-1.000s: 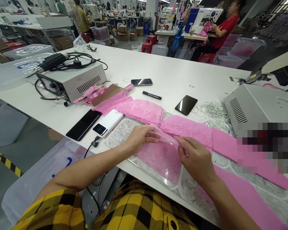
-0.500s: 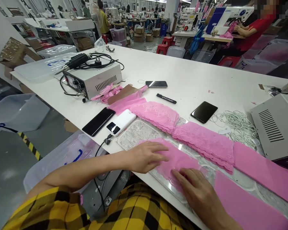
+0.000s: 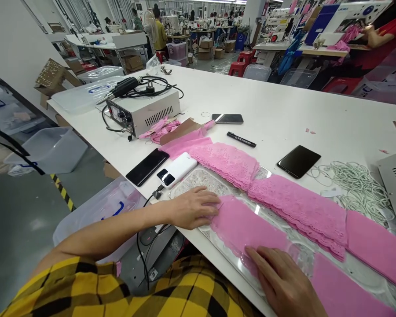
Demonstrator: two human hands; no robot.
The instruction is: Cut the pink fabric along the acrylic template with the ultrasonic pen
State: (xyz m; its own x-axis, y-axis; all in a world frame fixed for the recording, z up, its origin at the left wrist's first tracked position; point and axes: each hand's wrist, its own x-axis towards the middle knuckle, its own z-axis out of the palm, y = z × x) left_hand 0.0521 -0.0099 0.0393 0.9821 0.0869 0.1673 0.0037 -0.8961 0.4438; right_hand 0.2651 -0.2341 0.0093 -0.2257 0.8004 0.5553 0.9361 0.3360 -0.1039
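Observation:
A plain pink fabric piece (image 3: 251, 224) lies flat on a clear, patterned plastic board (image 3: 201, 176). My left hand (image 3: 193, 207) is over the board with its fingers stretched out, the tips touching the fabric's left edge. At the near edge of the same piece, my right hand (image 3: 284, 277) rests its extended fingertips; its thumb is hard to see. Beyond them lie a scalloped pink lace stack (image 3: 224, 163) and a second lace stack (image 3: 300, 211). Another plain pink piece (image 3: 343, 286) sits to the right of my right hand.
A white power bank (image 3: 181, 167) and a black phone (image 3: 148, 166) lie left of the board. Farther back are a marker (image 3: 241, 139), another phone (image 3: 298, 161), tangled pale elastic cord (image 3: 359, 189) and a grey machine box (image 3: 155, 110). A co-worker's red sleeve (image 3: 391, 37) shows behind.
My left hand has slid left from the top of the fabric to its left edge. My right hand stays at the near edge. The view has turned slightly to the left.

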